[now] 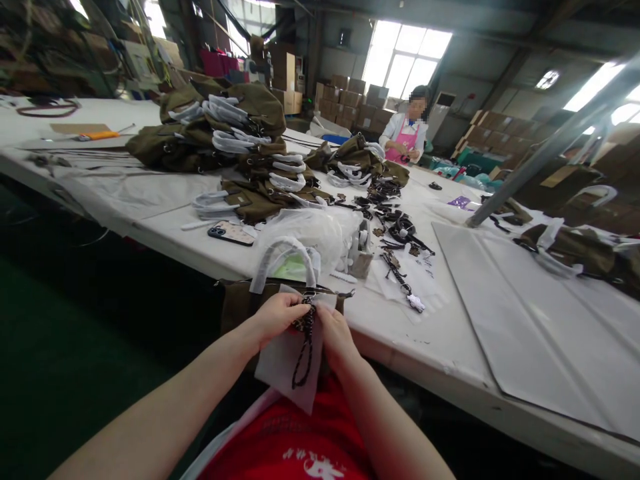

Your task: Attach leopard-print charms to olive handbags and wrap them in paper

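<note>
An olive-brown handbag [235, 307] hangs at the table's near edge, its zipped top facing up and its handle [287, 248] wrapped in white. Against its front lies a thin white sheet [280, 363]. A dark patterned cord strap [301, 367] dangles in a loop over that sheet. My left hand [280, 317] pinches the strap's top from the left, just below the handle. From the right, my right hand [336, 331] has its fingers closed at the same spot, by the strap and the sheet's edge. The fingers partly hide the strap's upper end.
Behind the bag sits a clear plastic bag [310, 230], with a phone [231, 233] to its left. Olive bags [250, 110] are piled farther back. Several dark straps [400, 230] and a charm [415, 302] lie right of centre. A person [407, 130] in a pink apron stands across the table. A metal pole [545, 150] slants at right.
</note>
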### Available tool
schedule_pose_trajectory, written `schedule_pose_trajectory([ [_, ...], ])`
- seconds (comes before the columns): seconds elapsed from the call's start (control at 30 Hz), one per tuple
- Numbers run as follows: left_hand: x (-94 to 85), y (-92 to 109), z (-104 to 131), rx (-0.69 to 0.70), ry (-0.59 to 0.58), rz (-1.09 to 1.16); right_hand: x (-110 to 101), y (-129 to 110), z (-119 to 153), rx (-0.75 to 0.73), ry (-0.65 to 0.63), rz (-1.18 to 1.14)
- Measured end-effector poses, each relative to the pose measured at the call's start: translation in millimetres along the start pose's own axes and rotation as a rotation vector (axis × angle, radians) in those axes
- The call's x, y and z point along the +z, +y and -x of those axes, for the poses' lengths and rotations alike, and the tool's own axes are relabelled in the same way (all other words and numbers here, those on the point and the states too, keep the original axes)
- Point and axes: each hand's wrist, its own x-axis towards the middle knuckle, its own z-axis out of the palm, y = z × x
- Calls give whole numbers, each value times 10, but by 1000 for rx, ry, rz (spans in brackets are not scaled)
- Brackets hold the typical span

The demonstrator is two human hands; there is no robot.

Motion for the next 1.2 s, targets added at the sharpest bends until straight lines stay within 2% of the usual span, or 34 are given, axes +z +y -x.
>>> schedule_pose_trajectory([
  [0.07, 0, -68, -13, 19, 22, -54, 54, 41, -24, 4, 34, -38],
  [0.17, -14, -149, 20, 139, 108, -324, 56, 103, -59, 4, 106, -21],
  [0.27, -36, -163, 114, 261, 311, -627, 16, 110, -72, -2, 145, -50],
  [0.33, -64, -147, 170, 317, 489, -724, -7, 80, -66, 7, 143, -75],
  [0.4, -117, -134, 192, 378, 651, -746, -23, 41, -53, 27, 133, -97],
  [0.47, -195, -136, 172, 344, 708, -648, -36, 14, -42, 56, 122, -114],
  [0.5, -236, -144, 150, 271, 652, -543, -43, 8, -41, 67, 115, -117],
  [0.53, -272, -155, 122, 174, 532, -404, -52, 7, -44, 74, 107, -114],
  [0.63, -322, -204, 27, -121, 10, 87, -92, 13, -69, 63, 70, -21],
  [0.67, -315, -223, -2, -180, -113, 216, -111, 8, -74, 38, 70, 69],
  [0.7, -299, -242, -28, -215, -183, 313, -134, -4, -73, -1, 68, 194],
  [0.77, -254, -279, -69, -211, -208, 402, -188, -55, -42, -119, 52, 505],
  [0.83, -216, -309, -100, -151, -191, 392, -245, -127, 23, -237, 42, 798],
  [0.93, -194, -333, -133, -91, -152, 327, -326, -207, 113, -300, 119, 1084],
  [1.0, -193, -335, -149, -88, -133, 299, -375, -203, 113, -290, 160, 1151],
  [1.13, -184, -327, -160, -50, -125, 265, -440, -118, -7, -237, 69, 998],
  [1.2, -181, -341, -163, -46, -144, 281, -437, -111, -40, -212, 37, 992],
])
